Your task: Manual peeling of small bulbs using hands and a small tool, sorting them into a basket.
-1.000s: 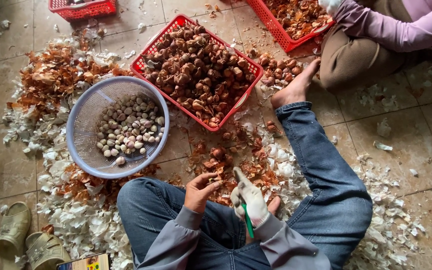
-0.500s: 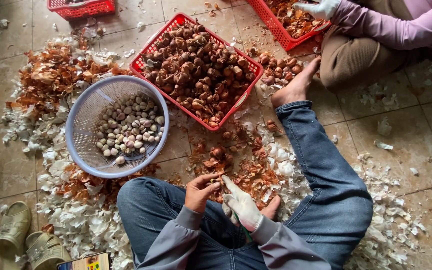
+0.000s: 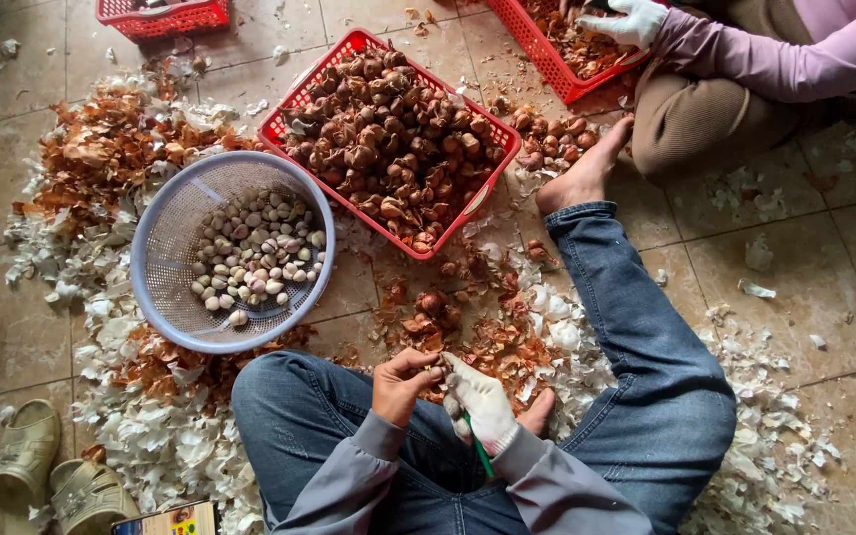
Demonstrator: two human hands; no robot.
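Lifted slightly since before, both hands' fingers pinch one small bulb [image 3: 435, 371], its axis indiscernible: left hand [image 3: 400, 384], gloved right hand [image 3: 482, 403].

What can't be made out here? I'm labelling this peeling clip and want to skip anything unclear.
Head view only:
- Item pinched between left hand and gloved right hand: hidden by fingers.
- Green tool: mostly hidden by the glove and sleeve.
- Co-worker's gloved hand and far red basket: cut off by the top edge.
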